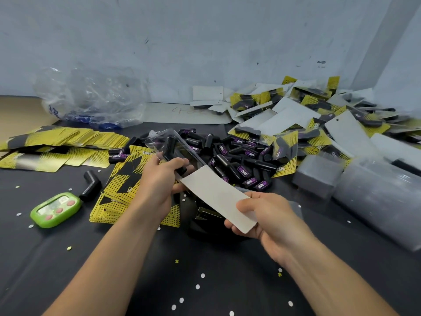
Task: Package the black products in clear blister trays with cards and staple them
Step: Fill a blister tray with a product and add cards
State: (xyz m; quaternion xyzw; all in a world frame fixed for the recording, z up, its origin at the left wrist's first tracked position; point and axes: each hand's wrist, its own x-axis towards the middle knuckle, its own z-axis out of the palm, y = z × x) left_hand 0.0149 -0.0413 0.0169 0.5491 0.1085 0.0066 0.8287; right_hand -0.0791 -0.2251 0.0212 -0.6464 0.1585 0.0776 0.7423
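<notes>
Clear plastic blister tray (182, 142) w/ black product (172, 150) gripped by left hand (159, 179); white-backed card (214, 195) pinched by right hand (268, 220), part-inserted; stapling pending; many packs (319, 115) done, loose products (241, 160) left

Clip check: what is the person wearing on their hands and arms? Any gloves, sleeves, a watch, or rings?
Nothing is worn. The left hand and right hand are bare, with no gloves or rings visible. No sleeve, watch or wristband shows on either arm up to the bottom edge of the frame.
</notes>
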